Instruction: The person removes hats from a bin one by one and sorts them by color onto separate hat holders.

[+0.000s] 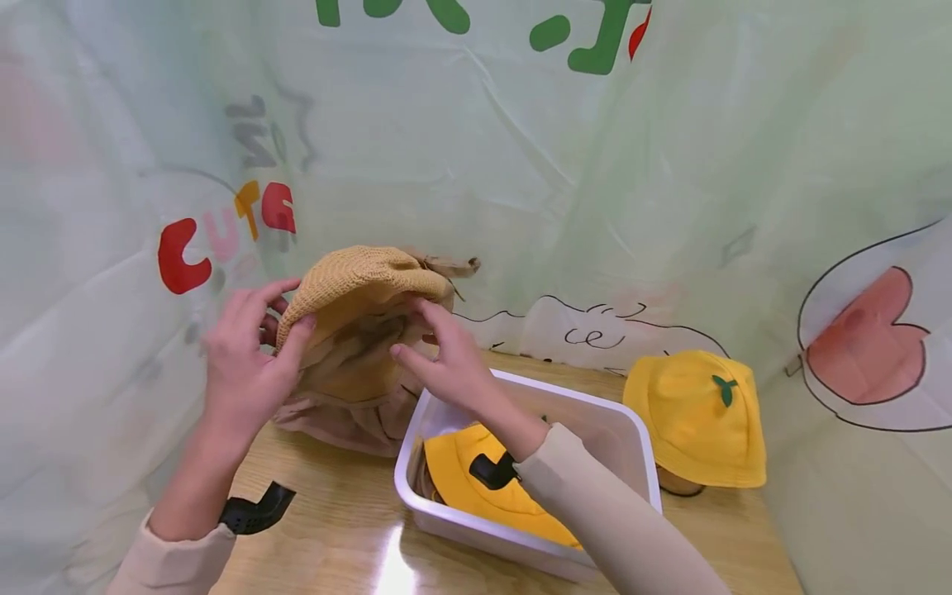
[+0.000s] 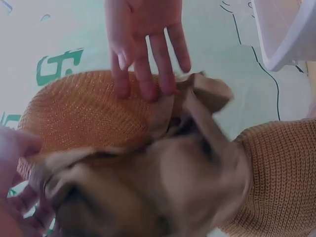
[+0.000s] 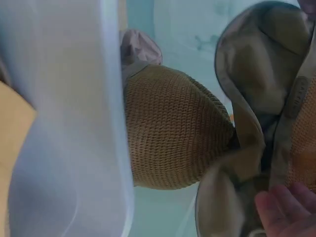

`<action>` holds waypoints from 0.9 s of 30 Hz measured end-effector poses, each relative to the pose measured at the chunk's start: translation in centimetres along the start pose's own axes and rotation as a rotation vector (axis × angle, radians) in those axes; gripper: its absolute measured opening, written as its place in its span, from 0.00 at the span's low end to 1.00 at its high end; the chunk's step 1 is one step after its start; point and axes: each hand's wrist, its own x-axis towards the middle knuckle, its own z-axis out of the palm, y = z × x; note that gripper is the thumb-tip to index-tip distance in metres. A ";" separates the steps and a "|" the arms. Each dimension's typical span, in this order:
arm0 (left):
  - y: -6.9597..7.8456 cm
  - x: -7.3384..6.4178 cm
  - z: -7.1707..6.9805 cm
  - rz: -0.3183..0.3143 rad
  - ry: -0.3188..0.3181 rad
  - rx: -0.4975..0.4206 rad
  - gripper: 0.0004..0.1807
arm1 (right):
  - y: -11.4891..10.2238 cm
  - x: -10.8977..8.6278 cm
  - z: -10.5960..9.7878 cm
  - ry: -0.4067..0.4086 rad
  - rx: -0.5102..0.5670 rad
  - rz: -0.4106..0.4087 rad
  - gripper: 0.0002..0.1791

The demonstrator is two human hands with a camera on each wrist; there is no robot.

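A tan knitted hat [image 1: 357, 268] with a cloth lining is held up at the left, its opening turned toward me. My left hand [image 1: 249, 355] pinches the hat's edge between thumb and fingers. On the other side, my right hand [image 1: 457, 364] touches the hat near its opening. The left wrist view shows the right hand [image 2: 148, 39] with fingers extended, fingertips against the knit. Loose brown cloth [image 2: 148, 192] hangs below the crown, blurred. A second brown knitted hat [image 3: 173, 128] is close by. Pinkish cloth [image 1: 338, 426] lies on the table under the held hat.
A white bin [image 1: 643, 430] stands beside my right forearm, with a yellow hat [image 1: 461, 463] inside. To its right sits another yellow hat [image 1: 699, 421] with a green sprout. A printed pale curtain [image 1: 521, 165] encloses the wooden table [image 1: 320, 512] at the back and sides.
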 end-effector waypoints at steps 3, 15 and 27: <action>0.1 -0.2 0.0 0.031 -0.047 -0.022 0.24 | 0.0 0.8 0.4 0.049 0.031 0.006 0.33; -0.1 0.1 0.6 0.082 -0.252 -0.118 0.18 | -0.2 2.7 1.5 0.103 0.256 0.085 0.32; -1.8 0.5 2.8 0.081 -0.342 -0.241 0.28 | 0.1 3.6 2.7 0.252 0.220 0.075 0.08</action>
